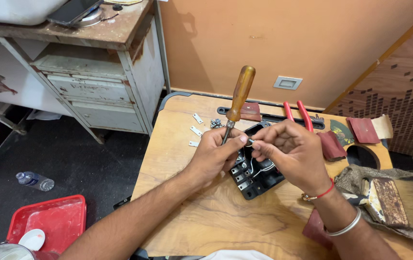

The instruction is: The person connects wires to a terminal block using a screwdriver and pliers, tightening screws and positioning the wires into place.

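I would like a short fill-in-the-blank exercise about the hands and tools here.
1. The left hand holds a screwdriver with a ____ handle.
2. The pliers have ____ handles.
3. The black part lies on a ____ table.
4. A wide ____ lies beside the right hand.

Missing words: wooden; red; wooden; brush

A brown-handled screwdriver (239,98) is seen at twelve o'clock above a black switch housing (257,175); red-handled pliers (299,114) at one o'clock.

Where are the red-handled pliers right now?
In the head view, the red-handled pliers lie on the wooden table at its far edge, just beyond the right hand, with the black terminal block nearer the person.
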